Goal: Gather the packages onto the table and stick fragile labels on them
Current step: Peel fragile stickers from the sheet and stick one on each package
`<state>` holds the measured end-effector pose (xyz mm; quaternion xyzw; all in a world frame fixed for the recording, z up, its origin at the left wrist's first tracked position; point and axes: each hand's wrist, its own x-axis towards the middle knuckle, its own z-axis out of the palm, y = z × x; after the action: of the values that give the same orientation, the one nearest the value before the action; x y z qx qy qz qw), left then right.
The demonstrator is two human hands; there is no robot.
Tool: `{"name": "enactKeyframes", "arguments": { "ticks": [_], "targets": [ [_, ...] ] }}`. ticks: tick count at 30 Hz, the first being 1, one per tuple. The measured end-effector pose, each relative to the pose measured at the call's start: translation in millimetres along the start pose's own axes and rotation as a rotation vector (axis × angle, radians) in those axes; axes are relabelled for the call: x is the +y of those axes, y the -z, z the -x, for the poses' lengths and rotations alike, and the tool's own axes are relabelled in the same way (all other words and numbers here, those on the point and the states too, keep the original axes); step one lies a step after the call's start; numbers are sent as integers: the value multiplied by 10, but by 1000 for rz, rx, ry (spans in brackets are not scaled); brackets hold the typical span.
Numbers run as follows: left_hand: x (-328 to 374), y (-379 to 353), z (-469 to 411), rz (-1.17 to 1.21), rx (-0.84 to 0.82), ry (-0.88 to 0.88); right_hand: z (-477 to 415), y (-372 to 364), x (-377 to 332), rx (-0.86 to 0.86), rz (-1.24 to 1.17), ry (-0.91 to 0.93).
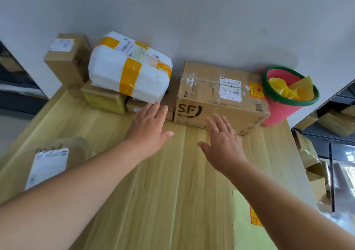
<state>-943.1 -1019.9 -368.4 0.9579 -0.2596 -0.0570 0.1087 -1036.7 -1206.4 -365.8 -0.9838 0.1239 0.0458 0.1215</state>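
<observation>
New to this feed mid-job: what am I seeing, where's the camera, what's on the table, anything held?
No machine here: a person's two bare hands, filmed by one camera on their head, looking down. The left hand and right hand stretch forward, open, holding nothing. On the light wooden table are a white foam box with yellow tape atop smaller cartons, a brown cardboard SF box bearing an orange fragile label, and a pink bucket with a green rim.

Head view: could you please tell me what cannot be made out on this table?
- Label sheet: head view, crossed by the right forearm, cut by the bottom edge.
- Flat box: head view, mostly under the foam package.
- Waybill on the SF box: head view, print too small.
</observation>
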Motion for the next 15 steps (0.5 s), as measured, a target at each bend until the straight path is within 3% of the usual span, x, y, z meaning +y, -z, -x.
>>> {"name": "enactKeyframes", "arguments": {
  "ticks": [15],
  "targets": [
    [-1708,226,1956,-18,-24,416,856,-872,-2156,-340,-153,318]
  ]
}}
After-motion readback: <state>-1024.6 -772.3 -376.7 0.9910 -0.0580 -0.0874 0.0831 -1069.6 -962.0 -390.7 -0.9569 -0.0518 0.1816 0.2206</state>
